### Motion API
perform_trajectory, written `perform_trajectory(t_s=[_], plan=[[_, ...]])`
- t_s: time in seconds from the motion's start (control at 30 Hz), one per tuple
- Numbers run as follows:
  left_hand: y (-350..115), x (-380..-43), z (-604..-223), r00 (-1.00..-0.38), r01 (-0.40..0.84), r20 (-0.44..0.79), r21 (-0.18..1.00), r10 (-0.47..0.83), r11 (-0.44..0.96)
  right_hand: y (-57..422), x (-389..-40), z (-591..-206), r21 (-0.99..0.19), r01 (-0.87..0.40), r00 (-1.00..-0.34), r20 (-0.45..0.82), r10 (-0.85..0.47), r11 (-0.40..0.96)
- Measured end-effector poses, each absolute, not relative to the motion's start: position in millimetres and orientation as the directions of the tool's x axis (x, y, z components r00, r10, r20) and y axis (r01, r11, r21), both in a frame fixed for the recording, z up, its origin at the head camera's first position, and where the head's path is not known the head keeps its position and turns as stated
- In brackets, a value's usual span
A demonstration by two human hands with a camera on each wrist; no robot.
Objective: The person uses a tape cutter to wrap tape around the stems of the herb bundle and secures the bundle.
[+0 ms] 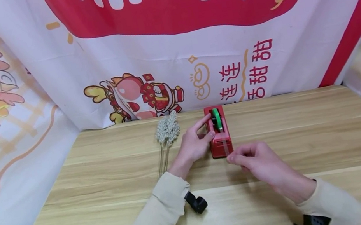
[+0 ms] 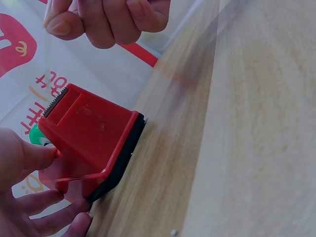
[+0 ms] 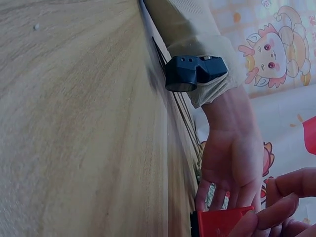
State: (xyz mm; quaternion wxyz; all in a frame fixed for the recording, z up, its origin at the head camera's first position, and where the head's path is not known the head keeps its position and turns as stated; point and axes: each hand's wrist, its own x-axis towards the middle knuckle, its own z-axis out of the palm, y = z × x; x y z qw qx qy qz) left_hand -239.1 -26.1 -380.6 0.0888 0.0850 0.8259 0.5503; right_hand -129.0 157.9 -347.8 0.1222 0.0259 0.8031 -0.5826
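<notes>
A red tape dispenser (image 1: 221,152) with a black base stands near the back of the wooden table, a green-sided tape roll (image 1: 217,117) in its cradle. My left hand (image 1: 192,144) holds it from the left; in the left wrist view the thumb lies by the roll and the fingers reach round the lower body. Between thumb and forefinger, my right hand (image 1: 262,160) pinches the free end of a clear tape strip (image 1: 226,147). The strip runs from the roll across the toothed cutter (image 2: 55,102) to those fingertips, just in front of the dispenser.
Left of the dispenser lies a bunch of grey-white dried flower stems (image 1: 167,130), partly behind the left forearm. A printed cloth (image 1: 163,48) hangs along the table's back edge, with more cloth at both sides. Wrist cameras (image 1: 196,202) sit on both sleeves.
</notes>
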Motion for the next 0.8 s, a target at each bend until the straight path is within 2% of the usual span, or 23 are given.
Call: perform_trajectory(t_s=[0.8], plan=[[-25,-236,-380,-0.974,0.052,-0.044,0.911,0.222,0.408,159,-116,-344,-0.926,0.157,-0.971,-0.208,-0.116,0.344]])
